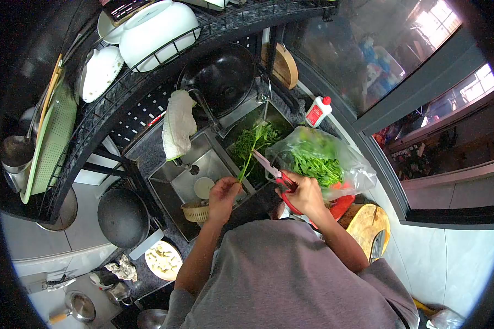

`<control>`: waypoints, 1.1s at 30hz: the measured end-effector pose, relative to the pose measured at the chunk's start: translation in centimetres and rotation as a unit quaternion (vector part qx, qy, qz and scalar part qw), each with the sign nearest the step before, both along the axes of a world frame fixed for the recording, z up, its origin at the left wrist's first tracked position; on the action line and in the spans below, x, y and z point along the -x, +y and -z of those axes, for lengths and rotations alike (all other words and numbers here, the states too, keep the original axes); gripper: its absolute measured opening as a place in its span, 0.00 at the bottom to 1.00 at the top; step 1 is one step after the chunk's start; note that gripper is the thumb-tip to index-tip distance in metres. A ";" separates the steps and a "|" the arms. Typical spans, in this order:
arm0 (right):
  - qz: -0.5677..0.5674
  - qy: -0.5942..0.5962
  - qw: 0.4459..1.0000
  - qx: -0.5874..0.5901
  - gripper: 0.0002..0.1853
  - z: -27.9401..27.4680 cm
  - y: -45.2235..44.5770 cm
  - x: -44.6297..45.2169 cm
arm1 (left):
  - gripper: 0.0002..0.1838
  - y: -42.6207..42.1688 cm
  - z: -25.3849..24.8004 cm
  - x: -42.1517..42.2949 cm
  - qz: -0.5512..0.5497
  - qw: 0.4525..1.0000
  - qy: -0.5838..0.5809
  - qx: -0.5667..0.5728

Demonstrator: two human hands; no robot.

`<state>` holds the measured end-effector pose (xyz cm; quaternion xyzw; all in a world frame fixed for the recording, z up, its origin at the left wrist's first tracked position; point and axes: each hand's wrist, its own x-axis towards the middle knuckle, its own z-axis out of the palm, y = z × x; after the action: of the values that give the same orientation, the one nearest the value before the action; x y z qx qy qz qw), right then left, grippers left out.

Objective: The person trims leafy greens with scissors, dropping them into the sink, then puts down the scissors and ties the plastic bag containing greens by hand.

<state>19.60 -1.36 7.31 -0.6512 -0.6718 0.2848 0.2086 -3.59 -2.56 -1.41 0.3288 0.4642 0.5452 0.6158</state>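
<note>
My left hand (225, 198) pinches the lower end of a long green vegetable stem (246, 164), which slants up over the sink divider. In my right hand (304, 194) is a pair of red-handled scissors (273, 171), its blades apart and pointing up-left close to the stem. Cut greens (252, 143) fill much of the right sink basin (282, 122) beyond the blades. To the right of the scissors lies a clear plastic bag (359, 170) with more leafy greens (315, 163) in it.
The left steel basin (167, 178) holds a small white bowl (203, 187) and a beige basket (195, 212). A faucet (206, 107) rises behind, beside a white cloth (178, 126). A white bottle (318, 111) stands right of the sink; a wooden board (368, 225) is near my right arm.
</note>
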 end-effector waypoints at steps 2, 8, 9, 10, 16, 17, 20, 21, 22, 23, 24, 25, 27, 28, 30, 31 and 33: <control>-0.004 0.003 1.000 -0.014 0.23 0.9 0.3 -0.4 | 0.06 0.2 0.1 0.1 0.010 0.999 0.053 -0.009; -0.008 -0.007 1.000 0.018 0.21 1.4 0.5 -0.7 | 0.06 0.3 0.8 0.3 -0.018 0.999 0.043 0.018; -0.010 0.054 0.998 0.030 0.22 0.7 0.4 -0.7 | 0.06 0.4 1.1 0.4 -0.019 0.999 0.044 0.019; -0.013 0.114 0.992 0.043 0.23 0.2 0.2 -0.6 | 0.06 0.5 1.4 0.5 -0.023 0.999 0.027 0.006; -0.033 0.282 0.944 0.170 0.24 1.3 -0.6 -0.1 | 0.03 0.8 0.9 0.3 -0.021 0.997 0.071 -0.020; -0.043 0.330 0.919 0.211 0.23 1.4 -0.6 0.0 | 0.02 0.9 0.9 0.3 -0.021 0.997 0.073 -0.032; -0.032 0.370 0.895 0.248 0.23 1.0 -0.7 0.5 | 0.05 0.8 1.2 0.3 -0.039 0.997 0.065 -0.025; -0.020 0.378 0.882 0.278 0.23 1.3 -0.6 0.5 | 0.05 0.9 1.1 0.2 -0.039 0.997 0.065 -0.025; -0.021 0.378 0.882 0.279 0.23 1.5 -0.6 0.5 | 0.05 1.0 1.1 0.1 -0.044 0.997 0.052 -0.022; -0.018 0.386 0.879 0.279 0.22 1.7 -0.7 0.6 | 0.06 1.0 1.1 0.0 -0.049 0.998 0.038 -0.018; -0.016 0.395 0.875 0.278 0.22 1.7 -0.7 0.7 | 0.06 1.0 0.7 -0.1 -0.049 0.998 0.038 -0.018; -0.017 0.395 0.875 0.278 0.22 1.6 -0.7 0.8 | 0.06 1.0 0.2 -0.2 -0.050 0.997 0.051 -0.007; -0.017 0.381 0.878 0.291 0.20 1.2 -0.6 0.9 | 0.06 1.1 0.0 -0.2 -0.050 0.997 0.064 0.004; -0.017 0.380 0.878 0.291 0.20 1.4 -0.6 0.9 | 0.06 1.1 0.1 -0.2 -0.044 0.997 0.065 0.000; -0.016 0.387 0.877 0.285 0.19 1.6 -0.6 1.1 | 0.06 1.2 0.4 -0.2 -0.040 0.997 0.065 -0.005; -0.017 0.387 0.877 0.285 0.19 1.6 -0.7 1.2 | 0.06 1.2 0.6 -0.2 -0.037 0.997 0.066 -0.010; -0.006 0.413 0.864 0.287 0.18 1.3 -0.9 1.5 | 0.06 1.0 0.8 -0.3 -0.035 0.997 0.067 -0.014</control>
<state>18.09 -2.25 5.99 -0.5007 -0.4167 0.7093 0.2695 -3.34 -1.52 -2.18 0.3568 0.5084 0.5495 0.5588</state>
